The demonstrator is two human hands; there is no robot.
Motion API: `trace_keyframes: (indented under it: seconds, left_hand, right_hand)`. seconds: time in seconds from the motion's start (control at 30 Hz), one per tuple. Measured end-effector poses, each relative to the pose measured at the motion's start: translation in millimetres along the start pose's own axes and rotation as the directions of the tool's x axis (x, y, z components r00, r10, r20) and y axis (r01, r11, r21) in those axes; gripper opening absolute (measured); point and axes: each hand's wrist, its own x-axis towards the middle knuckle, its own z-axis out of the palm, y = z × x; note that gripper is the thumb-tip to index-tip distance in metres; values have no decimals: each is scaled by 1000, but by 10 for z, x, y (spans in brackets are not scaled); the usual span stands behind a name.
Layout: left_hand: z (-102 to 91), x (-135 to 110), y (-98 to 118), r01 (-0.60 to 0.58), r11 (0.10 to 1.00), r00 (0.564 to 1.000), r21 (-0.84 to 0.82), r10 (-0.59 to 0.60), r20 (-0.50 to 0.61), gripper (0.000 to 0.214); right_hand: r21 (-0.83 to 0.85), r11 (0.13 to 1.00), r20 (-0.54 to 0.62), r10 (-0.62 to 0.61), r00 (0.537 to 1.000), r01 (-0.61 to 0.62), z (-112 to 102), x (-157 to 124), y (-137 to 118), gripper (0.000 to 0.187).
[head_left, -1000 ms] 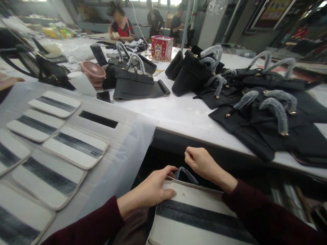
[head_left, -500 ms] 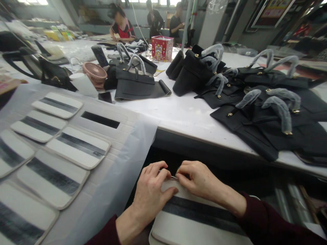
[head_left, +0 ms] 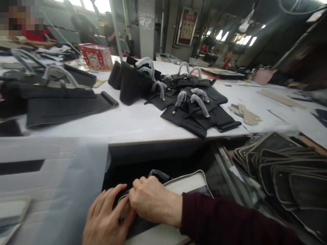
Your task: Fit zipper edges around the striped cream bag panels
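Observation:
A white panel [head_left: 187, 180] with a dark stripe and a pale bound edge lies low in front of me, partly under my hands. My left hand [head_left: 106, 216] is closed on the panel's left corner, thumb and forefinger meeting at the edge. Right beside it, touching its fingertips, my right hand [head_left: 153, 201] has its fingers curled in and pressed on the same edge. What lies between the fingertips is hidden. Behind the right hand a plastic-wrapped handle [head_left: 158, 174] shows at the panel's far side.
Black handbags [head_left: 194, 114] with wrapped handles lie on the white table [head_left: 135, 126]. A black bag piece [head_left: 61, 105] sits left and a red box [head_left: 95, 58] behind. Stacked dark panels [head_left: 288, 170] stand at right. Another white striped panel [head_left: 12, 214] is at lower left.
My view has swung to the right, bringing the stacked dark panels into sight. My right hand is now closer against the left hand, with its fingers curled over the panel's edge.

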Motion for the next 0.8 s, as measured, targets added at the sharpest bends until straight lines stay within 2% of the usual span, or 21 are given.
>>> trace_keyframes:
  seconds: [0.13, 0.3, 0.43, 0.53, 0.63, 0.8]
  left_hand:
    - [51, 8, -53, -55, 998, 998, -26, 56, 35, 22]
    - [-23, 50, 95, 128, 989, 980, -67, -116, 165, 21]
    - [-109, 42, 188, 240, 965, 942, -106, -205, 267, 17]
    - [-171, 66, 180, 287, 949, 930, -134, -242, 278, 16]
    - [-220, 120, 153, 302, 939, 922, -162, -246, 298, 20]
    - [-253, 113, 142, 248, 948, 945, -201, -192, 265, 23]
  right_hand:
    - [17, 998, 8, 54, 999, -54, 48, 61, 24, 18]
    - [192, 969, 222, 114, 968, -158, -11, 213, 171, 24]
    - [240, 939, 202, 201, 958, -248, -168, 326, 517, 28]
    - [256, 938, 188, 187, 964, -232, -365, 325, 707, 27]
    - [239, 950, 221, 148, 964, -200, -442, 205, 629, 26]
    - [145, 971, 220, 156, 963, -191, -262, 74, 246, 26]
